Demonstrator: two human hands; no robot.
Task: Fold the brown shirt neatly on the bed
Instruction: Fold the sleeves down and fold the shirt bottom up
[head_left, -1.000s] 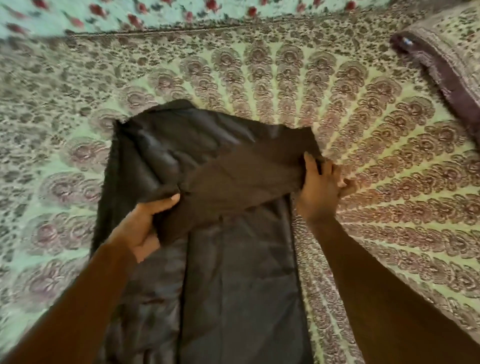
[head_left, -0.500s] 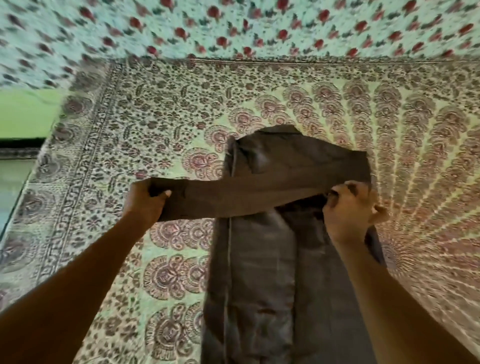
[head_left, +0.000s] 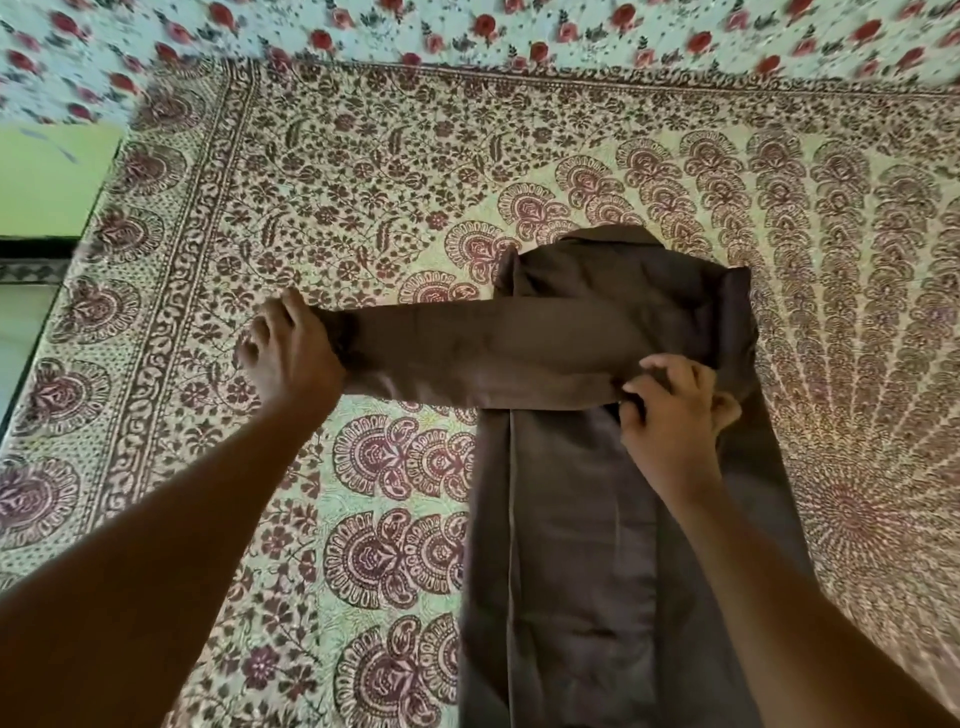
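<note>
A: Where does the brown shirt (head_left: 597, 519) lie?

B: On the bed, on the patterned bedspread (head_left: 363, 182), right of the middle of the view. Its body runs as a long narrow strip from the collar end at the far side down to the near edge of the picture, with its sides folded in.

A: And the sleeve (head_left: 493, 353)?

B: It stretches flat across the upper body of the shirt and out to the left over the bedspread, close to level.

A: What is the left hand (head_left: 291, 358) doing?

B: It holds the cuff end of the sleeve, fingers curled over the cloth, back of the hand toward the camera.

A: The right hand (head_left: 670, 415)?

B: It sits on the shirt where the sleeve's lower edge crosses the body, fingers bent and gripping the fabric there. Whether it pinches the sleeve alone or the layer below as well, I cannot tell; the folds hide it.

A: Anything else around?

B: A rose-printed sheet (head_left: 467, 26) along the far edge, and a green wall (head_left: 47, 176) at the left.
</note>
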